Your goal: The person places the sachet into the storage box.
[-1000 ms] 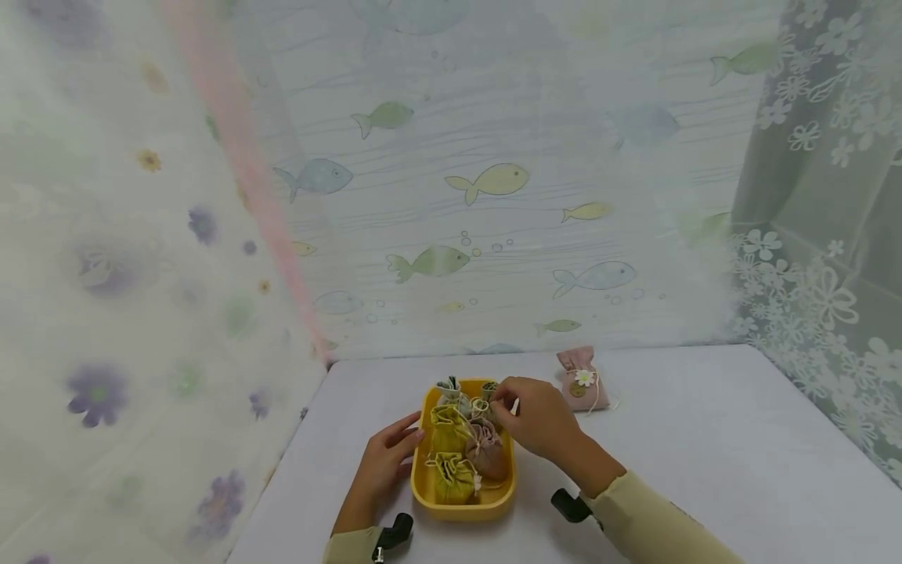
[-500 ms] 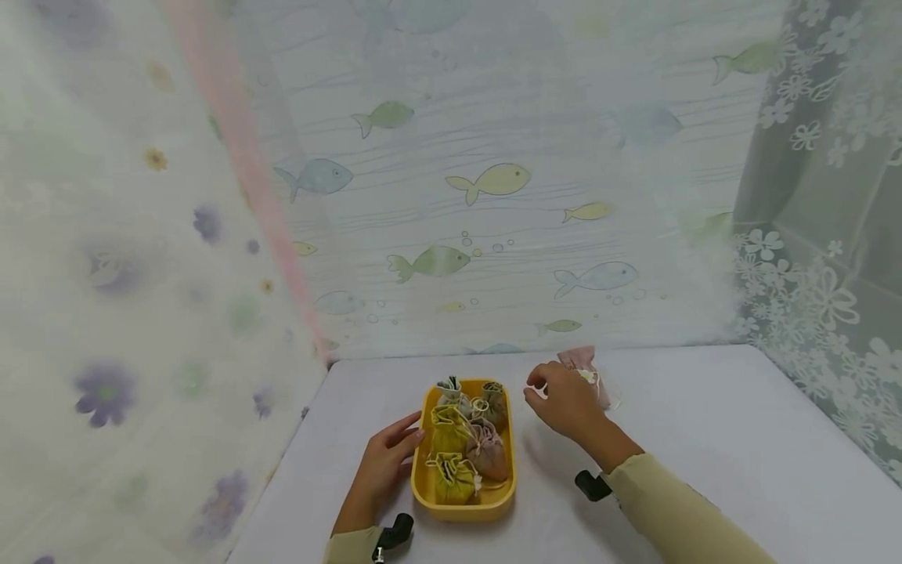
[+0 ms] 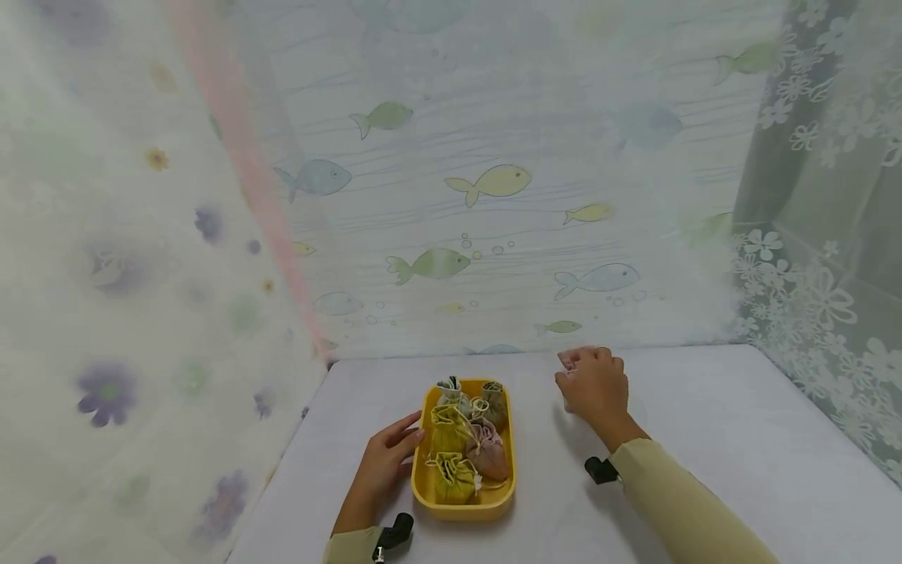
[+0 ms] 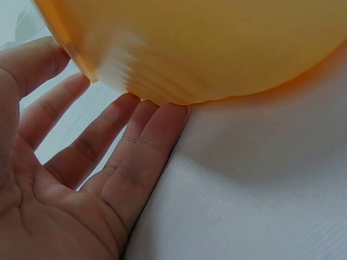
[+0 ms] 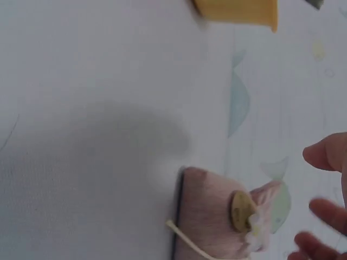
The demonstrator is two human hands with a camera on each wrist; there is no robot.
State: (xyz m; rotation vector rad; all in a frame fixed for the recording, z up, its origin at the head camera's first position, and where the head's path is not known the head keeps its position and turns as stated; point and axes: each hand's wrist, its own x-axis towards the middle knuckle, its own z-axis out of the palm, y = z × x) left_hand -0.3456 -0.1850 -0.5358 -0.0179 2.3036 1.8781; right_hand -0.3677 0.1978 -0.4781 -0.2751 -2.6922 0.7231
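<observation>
My left hand (image 3: 384,462) rests its fingertips on the left side of a yellow plastic tray (image 3: 463,513); in the left wrist view the fingers (image 4: 143,157) are extended along its outer wall. Several small drawstring pouches stand in the tray: two yellow-green pouches (image 3: 454,479), a dusty pink pouch (image 3: 488,454), a brownish pouch (image 3: 496,403) and a pale grey one (image 3: 454,399). Right of the tray, my right hand (image 3: 599,388) is over another pink pouch (image 5: 209,211) and mostly hides it in the head view. The right wrist view shows thumb and fingers spread, apart from that pouch.
A white cloth covers the table (image 3: 698,446). Behind it hangs a fish-print curtain (image 3: 493,258), with a flower-print curtain (image 3: 141,313) at the left and a white lace curtain (image 3: 824,313) at the right. A black device (image 3: 600,470) sits by the right wrist.
My right hand has left the brownish pouch at the tray's back right and moved rightward to the separate pink pouch. My left hand and the tray stay in place.
</observation>
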